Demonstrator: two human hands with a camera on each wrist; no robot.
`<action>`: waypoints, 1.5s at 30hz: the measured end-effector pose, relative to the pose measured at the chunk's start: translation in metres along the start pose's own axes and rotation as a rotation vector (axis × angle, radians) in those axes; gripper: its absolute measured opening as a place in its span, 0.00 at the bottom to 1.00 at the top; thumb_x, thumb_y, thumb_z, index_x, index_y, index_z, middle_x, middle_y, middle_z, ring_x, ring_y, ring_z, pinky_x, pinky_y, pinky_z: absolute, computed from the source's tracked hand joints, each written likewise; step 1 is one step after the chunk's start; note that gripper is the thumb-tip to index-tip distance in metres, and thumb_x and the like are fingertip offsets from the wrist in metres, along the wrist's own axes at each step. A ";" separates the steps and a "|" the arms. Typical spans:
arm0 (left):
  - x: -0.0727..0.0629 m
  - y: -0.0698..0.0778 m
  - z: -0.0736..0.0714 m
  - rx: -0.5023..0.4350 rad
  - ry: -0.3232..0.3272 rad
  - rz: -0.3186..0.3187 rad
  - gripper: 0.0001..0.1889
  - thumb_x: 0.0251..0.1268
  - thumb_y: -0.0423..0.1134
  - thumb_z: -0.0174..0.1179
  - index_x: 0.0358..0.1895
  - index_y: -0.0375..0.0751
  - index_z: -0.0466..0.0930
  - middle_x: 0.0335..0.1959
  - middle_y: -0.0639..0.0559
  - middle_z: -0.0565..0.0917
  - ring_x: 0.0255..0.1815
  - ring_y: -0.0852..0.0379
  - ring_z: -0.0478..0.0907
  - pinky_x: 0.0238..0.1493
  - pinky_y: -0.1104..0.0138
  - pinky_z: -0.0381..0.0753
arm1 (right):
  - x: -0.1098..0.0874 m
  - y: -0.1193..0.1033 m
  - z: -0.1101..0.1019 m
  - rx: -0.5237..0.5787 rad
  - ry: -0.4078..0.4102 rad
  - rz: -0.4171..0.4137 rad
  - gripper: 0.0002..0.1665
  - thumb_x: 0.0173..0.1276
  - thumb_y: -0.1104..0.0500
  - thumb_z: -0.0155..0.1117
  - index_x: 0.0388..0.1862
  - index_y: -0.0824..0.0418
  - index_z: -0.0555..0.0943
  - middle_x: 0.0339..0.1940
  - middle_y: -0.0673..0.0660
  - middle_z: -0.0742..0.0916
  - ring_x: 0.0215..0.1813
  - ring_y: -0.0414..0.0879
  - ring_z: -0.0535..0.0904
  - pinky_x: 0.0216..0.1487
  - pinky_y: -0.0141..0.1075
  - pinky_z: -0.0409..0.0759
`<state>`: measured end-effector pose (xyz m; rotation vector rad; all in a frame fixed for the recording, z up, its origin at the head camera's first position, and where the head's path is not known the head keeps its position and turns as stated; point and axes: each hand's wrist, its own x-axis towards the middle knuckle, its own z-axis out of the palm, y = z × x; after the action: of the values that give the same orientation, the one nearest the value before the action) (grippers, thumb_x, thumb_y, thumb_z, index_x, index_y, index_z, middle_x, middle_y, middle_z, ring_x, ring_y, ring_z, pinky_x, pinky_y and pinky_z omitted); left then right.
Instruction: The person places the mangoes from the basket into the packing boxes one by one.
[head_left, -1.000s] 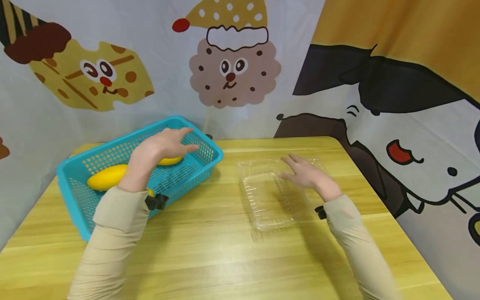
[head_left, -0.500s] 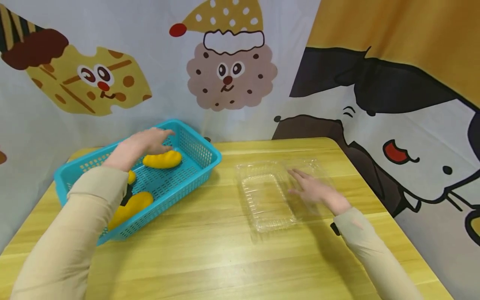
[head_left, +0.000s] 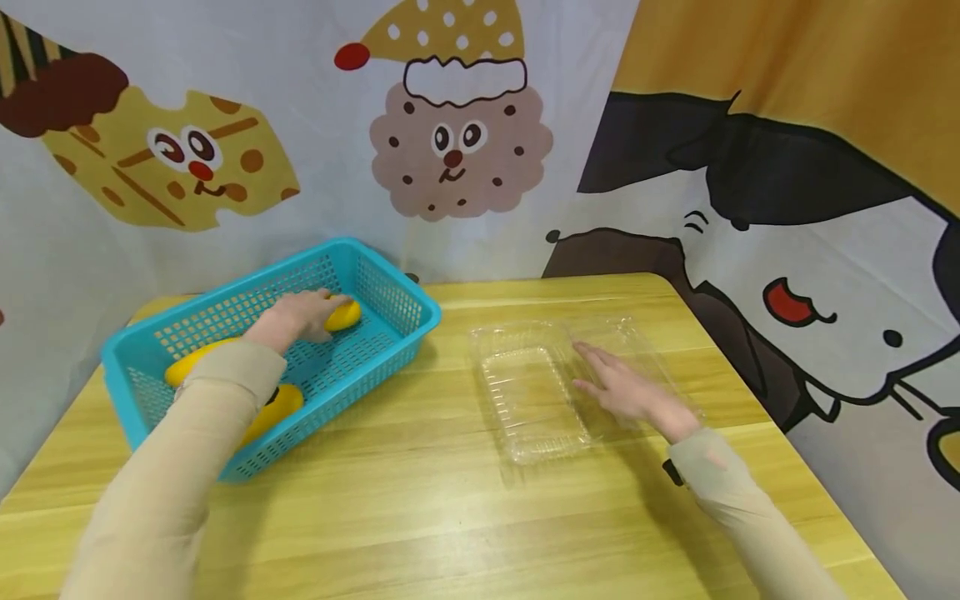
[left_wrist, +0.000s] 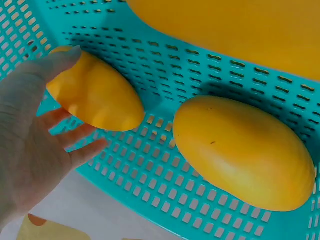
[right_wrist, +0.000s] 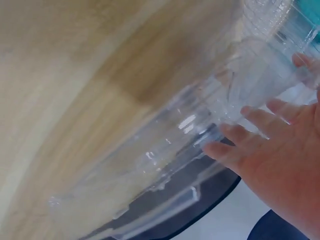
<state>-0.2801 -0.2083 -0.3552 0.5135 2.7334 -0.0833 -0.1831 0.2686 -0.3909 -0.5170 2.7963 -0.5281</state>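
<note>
My left hand [head_left: 294, 322] is down inside a blue basket [head_left: 429, 322], at a bumpy yellow fruit [head_left: 346, 314] that looks like a mango. In the left wrist view, the thumb of that hand [left_wrist: 32, 132] overlaps one end of the fruit, while the other fingers spread straight along its side. A smoother yellow fruit [left_wrist: 240, 150] lies beside it in the basket. On the right, my right hand [head_left: 626, 392] has its fingers extended over the lid side of an opened clear plastic container [head_left: 495, 402]. The right wrist view has the fingertips right at the clear plastic.
Another yellow fruit [head_left: 281, 408] sits near the basket's front wall, partly behind the left sleeve [head_left: 161, 475]. Both basket and container stand on a wooden table [head_left: 450, 525]. A curtain [head_left: 300, 125] with cartoon figures hangs directly behind the table.
My left hand first drew back left, then lowered onto the bumpy yellow fruit. My right hand shifted slightly right and down, staying over the container's lid.
</note>
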 end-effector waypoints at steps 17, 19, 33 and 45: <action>0.008 0.000 0.005 -0.170 -0.041 -0.098 0.47 0.63 0.43 0.59 0.72 0.24 0.36 0.69 0.18 0.49 0.67 0.22 0.54 0.64 0.36 0.61 | 0.001 -0.002 0.009 0.020 0.128 0.037 0.37 0.74 0.52 0.50 0.75 0.67 0.52 0.72 0.72 0.64 0.70 0.67 0.63 0.69 0.58 0.62; 0.008 0.000 0.007 -0.191 -0.045 -0.097 0.48 0.63 0.44 0.59 0.72 0.24 0.35 0.70 0.19 0.48 0.68 0.22 0.52 0.66 0.36 0.59 | 0.001 -0.003 0.010 0.029 0.133 0.047 0.37 0.74 0.52 0.50 0.74 0.66 0.53 0.72 0.72 0.64 0.70 0.67 0.63 0.69 0.58 0.62; 0.005 0.006 0.005 -0.304 -0.105 -0.061 0.42 0.62 0.49 0.58 0.72 0.41 0.43 0.63 0.17 0.52 0.51 0.26 0.70 0.44 0.41 0.79 | 0.003 -0.005 0.010 0.042 0.126 0.058 0.36 0.74 0.53 0.48 0.74 0.67 0.52 0.72 0.72 0.64 0.71 0.66 0.62 0.69 0.58 0.63; -0.009 0.004 -0.021 -0.480 0.041 0.018 0.40 0.64 0.49 0.55 0.71 0.39 0.42 0.54 0.27 0.62 0.49 0.35 0.69 0.38 0.54 0.80 | 0.003 -0.007 0.009 0.039 0.125 0.055 0.36 0.75 0.54 0.48 0.74 0.68 0.52 0.72 0.72 0.64 0.71 0.66 0.62 0.69 0.58 0.63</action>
<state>-0.2775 -0.2056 -0.3323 0.4011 2.6529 0.5785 -0.1806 0.2588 -0.3967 -0.4113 2.9026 -0.6215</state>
